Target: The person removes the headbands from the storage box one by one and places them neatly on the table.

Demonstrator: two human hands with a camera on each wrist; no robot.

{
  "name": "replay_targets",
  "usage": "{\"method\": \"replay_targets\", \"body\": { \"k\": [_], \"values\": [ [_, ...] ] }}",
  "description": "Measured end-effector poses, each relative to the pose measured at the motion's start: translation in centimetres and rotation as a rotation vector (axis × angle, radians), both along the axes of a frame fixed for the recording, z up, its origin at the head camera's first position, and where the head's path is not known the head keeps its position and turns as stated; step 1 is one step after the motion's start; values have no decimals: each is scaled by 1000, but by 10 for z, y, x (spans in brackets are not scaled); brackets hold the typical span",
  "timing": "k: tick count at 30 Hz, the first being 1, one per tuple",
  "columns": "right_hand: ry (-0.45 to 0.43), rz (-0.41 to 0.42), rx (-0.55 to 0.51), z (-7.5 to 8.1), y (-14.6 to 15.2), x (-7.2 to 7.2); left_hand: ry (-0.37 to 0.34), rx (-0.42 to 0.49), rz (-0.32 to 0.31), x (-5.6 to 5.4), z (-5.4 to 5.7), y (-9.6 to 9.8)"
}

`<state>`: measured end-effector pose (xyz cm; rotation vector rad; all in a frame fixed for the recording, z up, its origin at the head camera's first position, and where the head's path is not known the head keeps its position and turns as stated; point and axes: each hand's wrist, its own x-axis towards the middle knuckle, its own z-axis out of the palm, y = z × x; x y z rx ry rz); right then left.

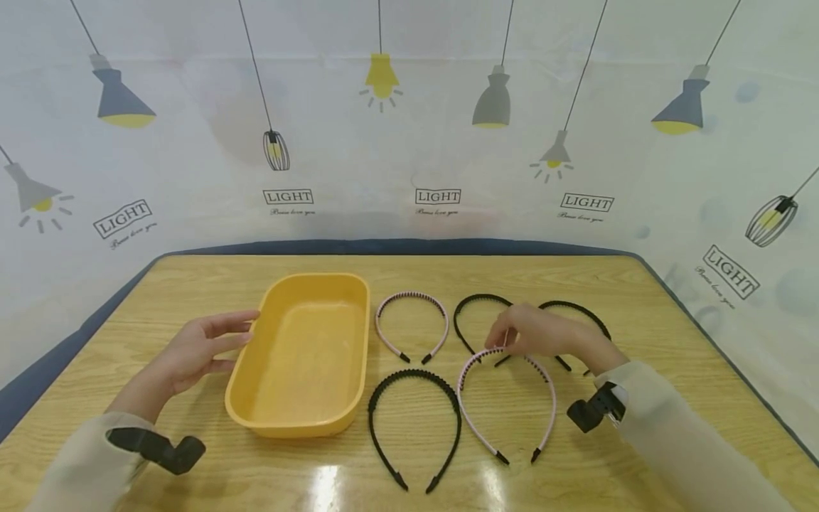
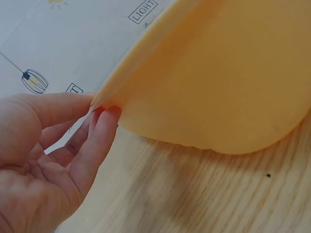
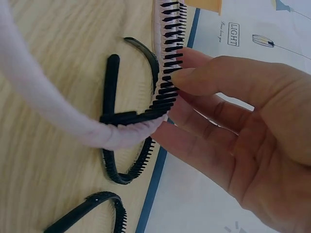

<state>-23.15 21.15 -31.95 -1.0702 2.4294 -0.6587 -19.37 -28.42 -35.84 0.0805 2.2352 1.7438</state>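
On the left, my left hand (image 1: 203, 348) holds the left rim of a yellow plastic tray (image 1: 301, 430). In the left wrist view, the thumb and fingertips (image 2: 104, 116) meet at the tray's rim. My right hand (image 1: 534, 331) pinches the top of a pink headband (image 1: 552, 409) with black teeth, seen close up in the right wrist view as a pink band (image 3: 124, 137). Partly behind this hand lie two black headbands (image 1: 457, 323) (image 1: 598, 320). Another pink headband (image 1: 446, 320) and a black headband (image 1: 457, 427) lie between the tray and the right hand.
The wooden table (image 1: 422, 270) has a dark blue edge (image 1: 397, 247) along the back. Behind it hangs a pale cloth (image 1: 358, 163) printed with lamps. Cameras sit on both wrists over light sleeves (image 1: 678, 434).
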Motion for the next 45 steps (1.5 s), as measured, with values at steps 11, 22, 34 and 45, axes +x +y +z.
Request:
{"method": "replay_targets", "body": {
  "k": [11, 22, 34, 45],
  "values": [
    [-47, -33, -29, -8, 7, 11, 4, -7, -3, -1, 1, 1],
    [-23, -33, -26, -19, 10, 17, 2, -5, -5, -1, 3, 2],
    [-29, -18, -43, -24, 11, 21, -3, -9, -6, 1, 2, 2],
    [-56, -45, -48, -30, 14, 21, 1, -13, -9, -1, 1, 2]
  ]
}}
